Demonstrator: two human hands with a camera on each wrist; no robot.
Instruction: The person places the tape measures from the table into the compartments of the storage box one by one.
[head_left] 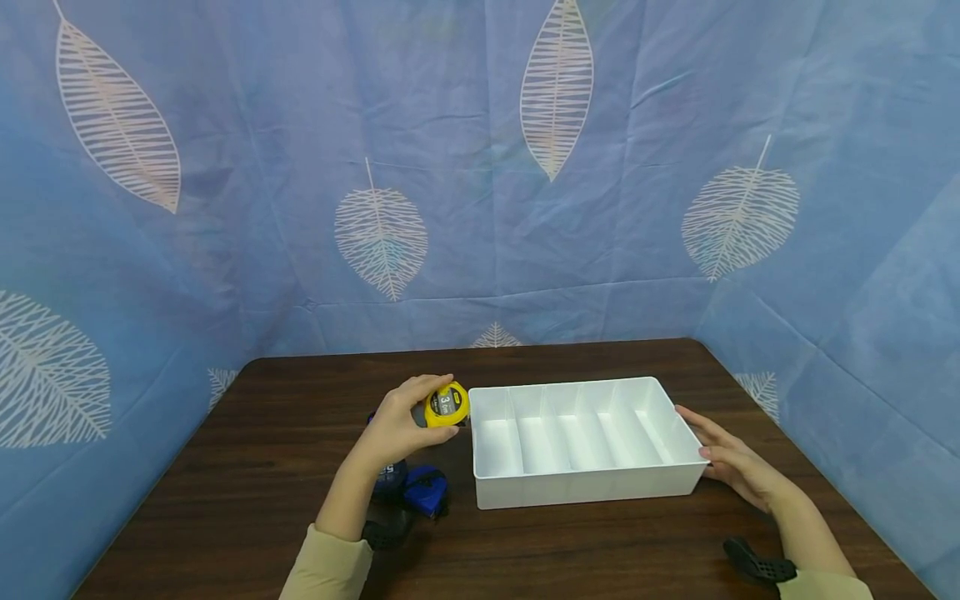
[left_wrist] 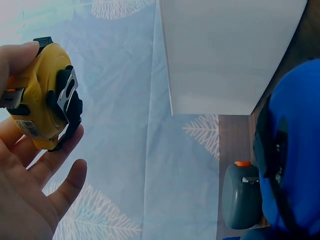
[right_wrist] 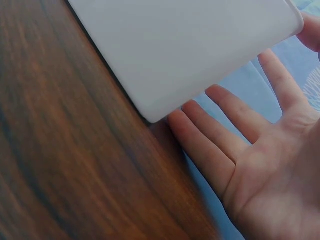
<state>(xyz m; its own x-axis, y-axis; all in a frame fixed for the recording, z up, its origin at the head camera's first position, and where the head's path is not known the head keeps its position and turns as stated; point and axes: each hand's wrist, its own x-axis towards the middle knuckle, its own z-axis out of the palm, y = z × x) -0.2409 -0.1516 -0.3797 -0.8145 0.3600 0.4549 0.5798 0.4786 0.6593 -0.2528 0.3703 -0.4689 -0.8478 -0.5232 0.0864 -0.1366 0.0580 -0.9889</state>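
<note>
- A yellow tape measure [head_left: 448, 406] was held above the tabletop [head_left: 315, 433], just beside the left end of a white divided tray [head_left: 585, 487]; its round label showed a large "3", the finer print too small to read.
- The left hand [head_left: 405, 421] pinched it between thumb and fingers; a barcode sticker [left_wrist: 30, 128] and metal belt clip [left_wrist: 68, 94] faced the wrist camera.
- The right hand [head_left: 738, 467] had its fingers spread, tips touching the tray's right end.
- Near the left wrist lay a blue tape measure [head_left: 426, 492] and a darker one [head_left: 388, 479] with a sideways "5".
- A dark green tape measure [left_wrist: 241, 200] had an orange button.
</note>
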